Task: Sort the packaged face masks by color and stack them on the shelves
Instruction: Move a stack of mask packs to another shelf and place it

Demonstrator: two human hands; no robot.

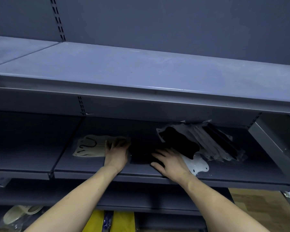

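On the middle shelf [233,174] lie packaged face masks. A beige mask pack [89,146] sits at the left; my left hand [116,153] rests flat on its right end. A black mask pack [141,156] lies flat between my hands. My right hand [170,162] presses on that pack's right side with spread fingers. To the right, a loose pile of black and grey mask packs [203,143] leans against the back, with a white pack [197,164] sticking out below it.
The upper shelf [141,71] overhangs the hands. Lower shelves hold a beige mask pack [18,215] at bottom left and yellow packs [122,221] at bottom centre. A metal upright [273,144] bounds the right side; wooden floor [261,206] shows beyond.
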